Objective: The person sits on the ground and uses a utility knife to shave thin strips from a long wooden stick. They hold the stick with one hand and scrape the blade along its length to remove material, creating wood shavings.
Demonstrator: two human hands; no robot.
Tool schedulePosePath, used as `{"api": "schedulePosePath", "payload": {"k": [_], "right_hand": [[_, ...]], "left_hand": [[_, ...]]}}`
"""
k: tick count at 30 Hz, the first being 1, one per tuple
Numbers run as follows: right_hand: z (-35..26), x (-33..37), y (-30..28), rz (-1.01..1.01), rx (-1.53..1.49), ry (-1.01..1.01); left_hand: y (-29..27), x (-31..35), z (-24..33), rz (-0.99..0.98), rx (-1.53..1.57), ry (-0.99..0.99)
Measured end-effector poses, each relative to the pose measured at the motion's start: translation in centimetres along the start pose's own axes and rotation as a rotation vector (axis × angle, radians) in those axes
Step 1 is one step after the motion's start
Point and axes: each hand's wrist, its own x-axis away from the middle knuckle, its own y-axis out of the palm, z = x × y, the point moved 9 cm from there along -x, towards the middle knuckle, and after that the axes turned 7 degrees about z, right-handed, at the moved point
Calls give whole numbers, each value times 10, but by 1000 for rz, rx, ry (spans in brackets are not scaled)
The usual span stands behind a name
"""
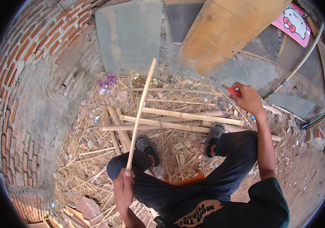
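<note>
My left hand (124,189) is closed round the lower end of a long, pale bamboo strip (141,108). The strip slants up and away from my left knee, its far end free in the air. Out to the right, above my right knee, my right hand (248,100) grips a small red-handled knife (233,91). Its short grey tip points left, apart from the strip. Between and beyond my feet, split bamboo pieces (193,115) lie crosswise on the ground, over rounder lengths (170,119).
Straw, shavings and rubble (90,159) cover the ground. A brick wall (22,125) rises at left. Grey sheets (129,38) and a brown board (227,30) lean at the back, with a pink picture panel (293,24) and a pale pole (303,59) at right.
</note>
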Motion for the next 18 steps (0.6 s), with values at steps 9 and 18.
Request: {"api": "schedulePosePath", "payload": {"k": [9, 18], "right_hand": [[29, 30, 68, -500, 12, -97], [21, 37, 76, -598, -200, 29]], "left_hand": [[-184, -61, 68, 796, 89, 189], [-238, -95, 176, 626, 805, 817]]}}
